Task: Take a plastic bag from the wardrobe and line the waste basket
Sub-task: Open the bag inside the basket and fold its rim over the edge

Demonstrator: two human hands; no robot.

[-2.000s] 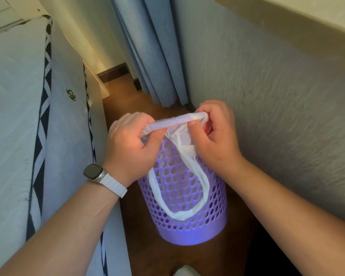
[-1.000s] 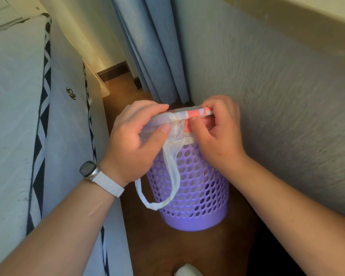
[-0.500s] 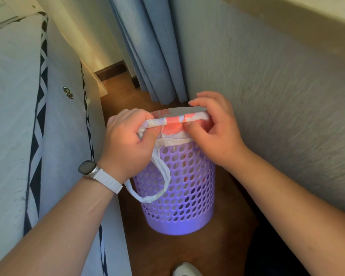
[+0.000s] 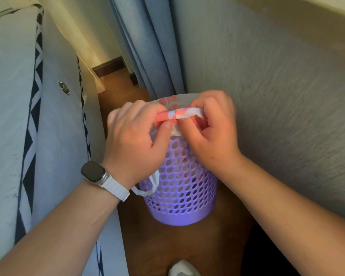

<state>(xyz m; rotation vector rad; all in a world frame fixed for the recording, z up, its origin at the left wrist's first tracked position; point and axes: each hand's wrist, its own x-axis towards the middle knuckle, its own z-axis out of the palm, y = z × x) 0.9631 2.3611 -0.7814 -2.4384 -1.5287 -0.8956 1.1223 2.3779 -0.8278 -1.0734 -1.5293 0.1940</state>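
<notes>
Plastic bag [image 4: 184,113]: thin white film with red print, its mouth at the top of the waste basket [image 4: 183,188]. The far edge of the bag appears to lie over the far rim; the near edge is bunched into a narrow roll held just above the near rim. One handle loop [image 4: 147,186] hangs outside the basket on its left side, limp against the perforated wall. Left hand [image 4: 135,140] pinches the roll between thumb and curled fingers; right hand [image 4: 211,132] pinches it just beside, fingers curled round the same bunched edge. The two grips are almost touching. Judgement: the film is very light, soft and slippery, with no stiffness of its own, so it will sag or slide back into the basket if let go before it is folded over. It may tear if stretched hard across the rim. Best hold is the mouth edge, hands spread apart along it, not the loop. The basket is purple plastic with round holes, upright, and probably light enough to shift under a pull. It stands on the wooden floor [image 4: 187,246], near the textured wall [image 4: 277,106] on the right, with a mattress [image 4: 18,116] on the left. A blue curtain [image 4: 147,46] hangs behind. A watch [image 4: 94,172] with a white strap sits on the left wrist.
</notes>
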